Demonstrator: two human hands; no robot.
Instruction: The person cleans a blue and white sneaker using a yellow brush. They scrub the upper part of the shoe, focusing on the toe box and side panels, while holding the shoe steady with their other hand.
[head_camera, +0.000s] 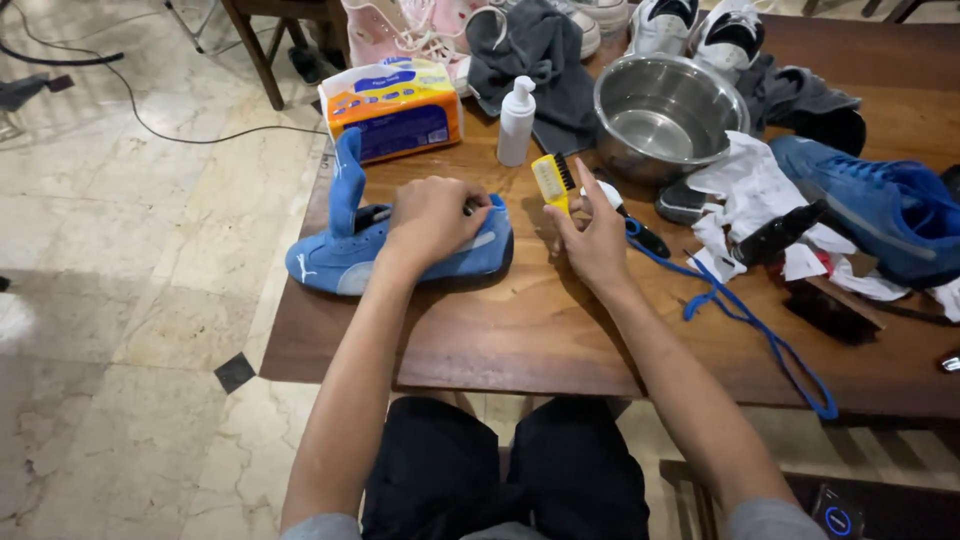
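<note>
A blue suede sneaker (345, 255) lies on its side on the wooden table (560, 330), tongue pulled up. My left hand (432, 220) presses down on its upper, fingers curled over it. My right hand (592, 238) grips a small yellow brush (552, 180) with dark bristles, held upright just right of the shoe, not touching it. A blue shoelace (752, 322) trails across the table to the right of that hand.
A steel bowl (665, 115), a white pump bottle (517, 120), an orange-and-blue tissue pack (398, 108), grey cloths (540, 60), crumpled white paper (750, 185), the second blue sneaker (880, 205), a dark wooden brush (830, 305) and more shoes at the back crowd the table.
</note>
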